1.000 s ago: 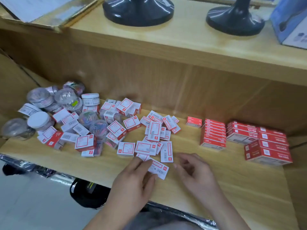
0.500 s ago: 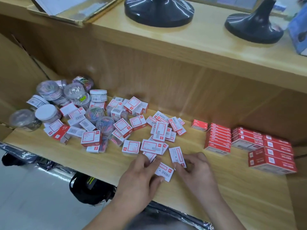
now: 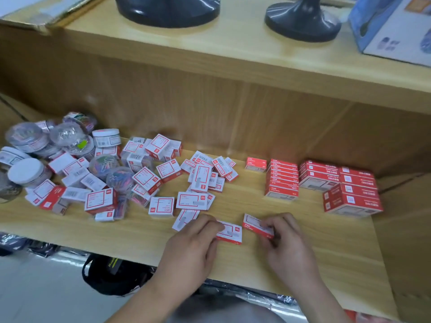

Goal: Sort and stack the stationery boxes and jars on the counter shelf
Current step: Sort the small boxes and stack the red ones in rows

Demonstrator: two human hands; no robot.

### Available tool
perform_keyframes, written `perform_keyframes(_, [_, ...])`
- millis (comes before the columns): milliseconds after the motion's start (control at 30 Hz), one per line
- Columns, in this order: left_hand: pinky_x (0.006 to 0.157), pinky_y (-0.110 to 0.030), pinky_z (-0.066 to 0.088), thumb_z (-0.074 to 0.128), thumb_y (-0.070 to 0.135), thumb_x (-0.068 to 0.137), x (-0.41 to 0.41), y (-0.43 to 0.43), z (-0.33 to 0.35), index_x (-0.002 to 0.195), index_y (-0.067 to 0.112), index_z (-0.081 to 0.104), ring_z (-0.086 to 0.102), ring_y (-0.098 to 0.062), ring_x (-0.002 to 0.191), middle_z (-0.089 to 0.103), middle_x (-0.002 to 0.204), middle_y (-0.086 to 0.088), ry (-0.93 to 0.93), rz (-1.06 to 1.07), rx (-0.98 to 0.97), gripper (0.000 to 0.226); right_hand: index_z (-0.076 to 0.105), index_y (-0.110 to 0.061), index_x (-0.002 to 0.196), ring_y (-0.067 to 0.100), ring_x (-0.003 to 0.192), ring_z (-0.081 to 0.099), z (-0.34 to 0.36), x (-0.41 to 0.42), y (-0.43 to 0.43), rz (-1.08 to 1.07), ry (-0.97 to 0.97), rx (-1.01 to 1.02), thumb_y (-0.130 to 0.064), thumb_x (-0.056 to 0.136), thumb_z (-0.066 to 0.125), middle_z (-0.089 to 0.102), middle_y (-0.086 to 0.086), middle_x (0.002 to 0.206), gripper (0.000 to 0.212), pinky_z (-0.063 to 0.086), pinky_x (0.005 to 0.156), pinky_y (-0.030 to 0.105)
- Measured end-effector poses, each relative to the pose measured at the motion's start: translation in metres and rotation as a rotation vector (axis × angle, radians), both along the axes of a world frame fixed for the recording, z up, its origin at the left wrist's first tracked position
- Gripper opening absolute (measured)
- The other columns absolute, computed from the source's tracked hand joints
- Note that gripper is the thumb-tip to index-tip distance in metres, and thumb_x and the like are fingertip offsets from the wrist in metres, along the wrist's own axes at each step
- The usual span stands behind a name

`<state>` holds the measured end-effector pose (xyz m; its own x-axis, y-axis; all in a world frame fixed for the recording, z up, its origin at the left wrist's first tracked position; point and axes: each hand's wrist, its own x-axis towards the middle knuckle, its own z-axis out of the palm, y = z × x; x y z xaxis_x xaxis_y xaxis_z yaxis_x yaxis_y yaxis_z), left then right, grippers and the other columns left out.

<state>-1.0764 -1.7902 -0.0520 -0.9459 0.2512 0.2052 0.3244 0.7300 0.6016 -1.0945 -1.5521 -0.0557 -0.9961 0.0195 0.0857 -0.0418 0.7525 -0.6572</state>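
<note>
Since the earlier frames the two hands have drawn apart, and each now has its own small box: half a second ago both crowded around one white box at the front of the shelf. The right hand point(image 3: 283, 241) has lifted a red-and-white box point(image 3: 255, 224) a little and tilted it, its fingers point(image 3: 268, 223) and thumb closed on the box's right end. The left hand point(image 3: 194, 248) lies palm down, its fingers point(image 3: 207, 226) pressed on the left end of a second box point(image 3: 229, 232) that lies flat on the wooden shelf point(image 3: 326, 252); whether they pinch it or only rest on it, I cannot tell. The two boxes lie just beside each other, apart, between the two hands.

Just beyond the left fingers another white box point(image 3: 184, 219) lies tilted on the shelf, and past it spreads a loose heap of small boxes point(image 3: 163, 173), white with red frames. Farther left of that heap sits a cluster of clear round jars point(image 3: 65, 138), some with white lids, holding coloured clips. Beyond the right fingers a neat stack of red boxes point(image 3: 282, 180) stands, with a single red box point(image 3: 255, 163) just to its left and larger red packs point(image 3: 349, 190) piled to its right. Above the back panel, the upper bench point(image 3: 233, 47) carries two dark round bases point(image 3: 300, 19) and a blue carton point(image 3: 394, 24).
</note>
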Motion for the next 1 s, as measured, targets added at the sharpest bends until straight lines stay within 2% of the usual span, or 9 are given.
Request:
perform_keyframes(100, [0.07,-0.032,0.057,0.076,0.026,0.081,0.003,-0.003,-0.003,0.114,0.026,0.064,0.065,-0.012,0.1,0.056,0.119,0.014,-0.033,0.006,0.033,0.036,0.069,-0.031,0.091,0.01,0.079,0.063,-0.004,0.003,0.006,0.038,-0.009,-0.146,-0.01,0.067,0.086,0.058,-0.016,0.101,0.036,0.054,0.071,0.033])
perform_keyframes(233, [0.081,-0.031,0.057,0.071,0.032,0.083,0.006,-0.008,-0.009,0.131,0.024,0.06,0.063,-0.013,0.111,0.055,0.13,0.011,-0.055,0.053,0.022,0.049,0.072,-0.03,0.096,0.015,0.077,0.062,-0.003,0.003,0.011,0.038,-0.056,-0.3,0.001,0.066,0.088,0.06,-0.011,0.102,0.046,0.051,0.069,0.017])
perform_keyframes(433, [0.086,-0.032,0.058,0.068,0.036,0.086,0.008,-0.008,-0.014,0.138,0.016,0.058,0.063,-0.017,0.115,0.056,0.133,0.004,-0.068,0.069,-0.016,0.056,0.071,-0.012,0.115,0.013,0.086,0.058,-0.003,0.002,0.016,0.072,-0.15,-0.364,0.002,0.069,0.088,0.054,0.0,0.113,0.051,0.05,0.076,0.011])
perform_keyframes(567, [0.083,-0.033,0.057,0.067,0.026,0.088,0.008,-0.003,-0.017,0.137,0.015,0.059,0.063,-0.017,0.111,0.057,0.129,0.004,-0.032,0.065,-0.018,0.051,0.072,-0.014,0.115,0.015,0.085,0.056,-0.003,-0.002,0.016,0.089,-0.15,-0.344,0.001,0.072,0.086,0.051,0.002,0.111,0.048,0.054,0.077,0.018])
perform_keyframes(633, [0.081,-0.032,0.058,0.066,0.028,0.088,0.008,-0.004,-0.019,0.136,0.017,0.059,0.064,-0.017,0.108,0.058,0.126,0.005,-0.031,0.078,-0.005,0.049,0.075,-0.018,0.109,0.016,0.082,0.056,-0.001,-0.003,0.014,0.081,-0.131,-0.34,0.0,0.071,0.087,0.052,0.001,0.107,0.044,0.053,0.075,0.019])
perform_keyframes(733, [0.077,-0.032,0.058,0.067,0.036,0.087,0.007,-0.005,-0.023,0.135,0.02,0.06,0.064,-0.015,0.104,0.058,0.122,0.008,-0.046,0.073,-0.003,0.051,0.076,-0.03,0.1,0.016,0.077,0.057,0.005,-0.002,0.012,0.057,-0.081,-0.318,-0.004,0.068,0.089,0.059,-0.004,0.096,0.043,0.047,0.07,0.014])
perform_keyframes(900, [0.067,-0.031,0.057,0.073,0.054,0.08,0.006,0.006,-0.017,0.125,0.037,0.06,0.064,-0.009,0.098,0.057,0.112,0.018,-0.078,0.097,-0.059,0.05,0.074,-0.04,0.096,0.012,0.064,0.057,0.015,-0.001,0.006,-0.032,-0.083,-0.288,-0.013,0.07,0.088,0.065,-0.009,0.082,0.04,0.047,0.064,0.018])
perform_keyframes(1000, [0.064,-0.028,0.057,0.065,0.07,0.075,0.004,0.019,-0.012,0.125,0.037,0.059,0.064,-0.008,0.097,0.06,0.111,0.018,-0.098,0.111,-0.117,0.06,0.072,-0.044,0.1,0.009,0.068,0.063,0.013,0.001,-0.003,-0.067,-0.13,-0.22,-0.033,0.07,0.087,0.07,-0.012,0.083,0.035,0.055,0.068,0.031])
